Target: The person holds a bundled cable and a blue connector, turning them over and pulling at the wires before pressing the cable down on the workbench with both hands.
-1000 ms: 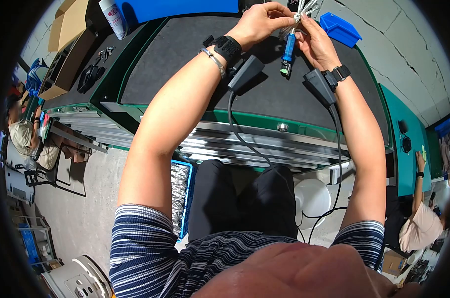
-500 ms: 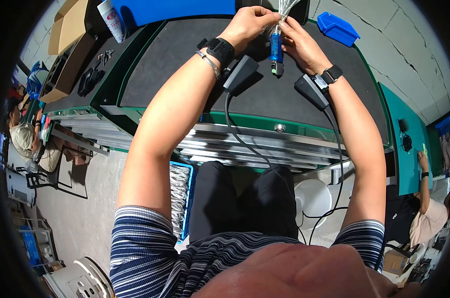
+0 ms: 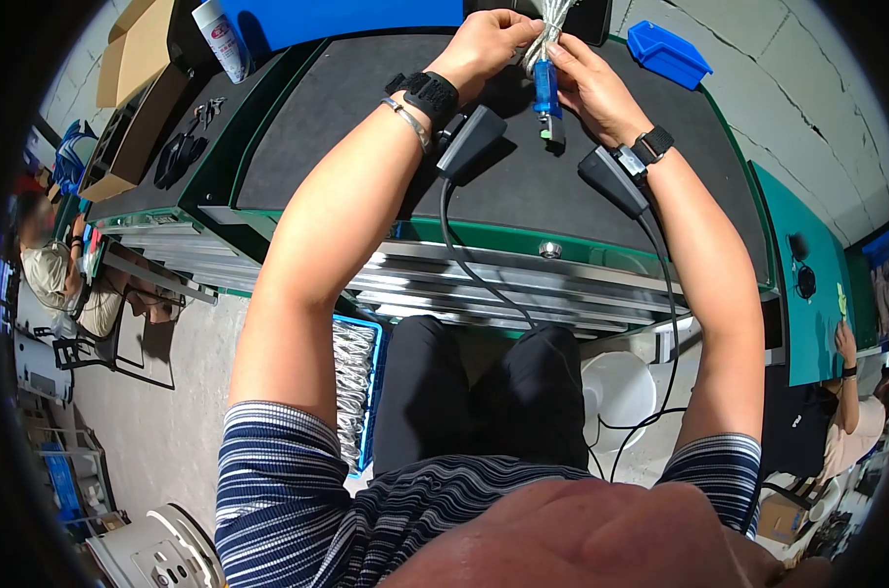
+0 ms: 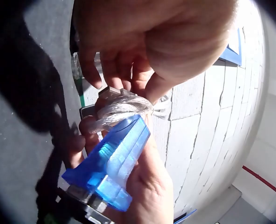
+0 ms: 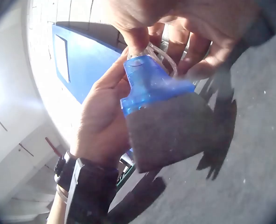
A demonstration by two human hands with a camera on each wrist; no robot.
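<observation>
Both hands meet at a bundled, silvery clear-jacketed cable (image 3: pixel 552 22) with a translucent blue connector (image 3: pixel 545 90) on its end. My left hand (image 3: pixel 484 47) pinches the bundle from the left with thumb and fingers. From the other side, my right hand (image 3: pixel 601 90) grips the bundle close to the connector's neck. In the left wrist view the cable coils (image 4: pixel 124 109) lie between the two hands, and the blue connector (image 4: pixel 112 163) points down toward the lower left. The right wrist view shows the connector (image 5: pixel 152 84) with its wide, dark end (image 5: pixel 170 128) facing the camera.
A dark mat (image 3: pixel 366 127) covers the workbench. A blue bin (image 3: pixel 668 56) stands at its right back, a spray can (image 3: pixel 221 39) at the left. Below, a blue crate (image 3: pixel 374 392) holds several bundled cables beside a white bucket (image 3: pixel 618 397). Cords hang from both wrist cameras.
Both hands and the bundled cable have shifted left. The connector has swung to hang more upright in the head view. The hands keep hold of the bundle.
</observation>
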